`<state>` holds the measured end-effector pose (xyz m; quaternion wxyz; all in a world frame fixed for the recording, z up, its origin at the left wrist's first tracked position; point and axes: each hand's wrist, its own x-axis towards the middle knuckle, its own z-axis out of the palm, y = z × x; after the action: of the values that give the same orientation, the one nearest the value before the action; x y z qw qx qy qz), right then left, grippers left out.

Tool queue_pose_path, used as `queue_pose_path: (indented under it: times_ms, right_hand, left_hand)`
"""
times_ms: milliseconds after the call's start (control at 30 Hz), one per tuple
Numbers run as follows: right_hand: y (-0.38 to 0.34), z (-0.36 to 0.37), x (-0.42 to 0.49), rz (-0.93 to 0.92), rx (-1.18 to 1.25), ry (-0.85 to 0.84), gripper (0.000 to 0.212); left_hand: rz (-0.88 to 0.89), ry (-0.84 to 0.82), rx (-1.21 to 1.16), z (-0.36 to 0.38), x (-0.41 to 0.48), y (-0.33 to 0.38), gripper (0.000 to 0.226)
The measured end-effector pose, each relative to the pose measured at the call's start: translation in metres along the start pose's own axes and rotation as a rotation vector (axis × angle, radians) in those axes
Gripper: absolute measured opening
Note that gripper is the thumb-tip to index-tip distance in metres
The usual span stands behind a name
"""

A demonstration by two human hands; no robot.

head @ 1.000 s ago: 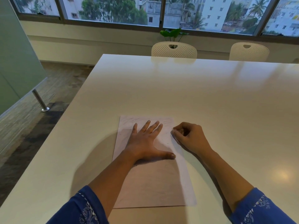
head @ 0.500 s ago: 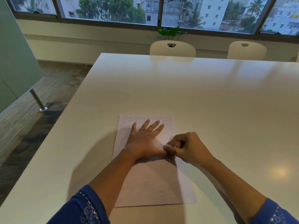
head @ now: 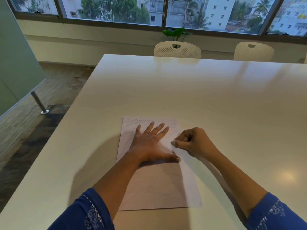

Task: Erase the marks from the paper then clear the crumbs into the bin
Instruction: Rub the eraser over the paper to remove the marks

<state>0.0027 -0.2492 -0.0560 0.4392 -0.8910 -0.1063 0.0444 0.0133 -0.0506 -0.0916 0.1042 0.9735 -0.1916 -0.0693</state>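
Paper (head: 157, 188) lies under flat left hand (head: 149, 143); right hand (head: 194, 143) pinches eraser (head: 174, 141).

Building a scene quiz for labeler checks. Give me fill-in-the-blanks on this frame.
1. The left hand lies ____ on the paper, fingers spread.
2. The right hand, curled, pinches a small blurred eraser by the paper's ____ edge.
3. ____ white chairs stand at the table's far side.
Missing words: flat; right; two.
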Motion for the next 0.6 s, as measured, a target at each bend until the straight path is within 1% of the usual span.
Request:
queue_pose_path:
  times_ms: [100, 133, 167, 200, 300, 333, 367, 400, 500, 533, 567, 600]
  right_hand:
    - [0.004, -0.002, 0.012, 0.039, 0.016, 0.192, 0.018]
    - [0.003, -0.001, 0.014, 0.042, 0.013, 0.223, 0.019]
    - [0.002, 0.000, 0.015, 0.046, 0.002, 0.220, 0.019]
    - [-0.001, 0.001, 0.013, 0.054, -0.006, 0.173, 0.020]
    - [-0.011, 0.005, 0.005, 0.130, 0.000, -0.119, 0.025]
    - [-0.012, 0.004, 0.004, 0.161, 0.002, -0.159, 0.027]
    - [-0.011, 0.003, 0.005, 0.190, 0.019, -0.142, 0.029]
    - [-0.009, 0.001, 0.007, 0.207, 0.056, -0.083, 0.030]
    - [-0.003, -0.002, 0.012, 0.161, 0.132, 0.149, 0.027]
    - [-0.003, -0.001, 0.012, 0.139, 0.137, 0.185, 0.025]
    - [-0.004, 0.001, 0.011, 0.129, 0.128, 0.184, 0.023]
    - [-0.005, 0.003, 0.010, 0.127, 0.110, 0.145, 0.022]
  left_hand:
    - [0.000, -0.003, -0.002, 0.000, -0.001, 0.000, 0.130]
    - [-0.003, -0.003, -0.006, 0.000, -0.001, 0.000, 0.131]
    - [-0.006, -0.001, -0.011, 0.000, -0.001, 0.000, 0.133]
    - [-0.011, 0.002, -0.017, 0.000, -0.001, 0.000, 0.134]
    - [-0.013, 0.002, -0.024, 0.001, 0.000, 0.000, 0.139]
    - [-0.010, 0.003, -0.022, 0.001, 0.000, 0.000, 0.139]
    - [-0.009, 0.001, -0.023, 0.001, 0.000, -0.001, 0.139]
    - [-0.009, -0.001, -0.027, 0.001, 0.000, -0.001, 0.138]
    - [-0.018, 0.006, -0.033, 0.002, -0.002, 0.000, 0.139]
    - [-0.020, 0.007, -0.032, 0.002, -0.002, 0.000, 0.139]
    - [-0.019, 0.007, -0.030, 0.002, -0.001, 0.000, 0.140]
    - [-0.016, 0.005, -0.029, 0.001, -0.001, 0.000, 0.140]
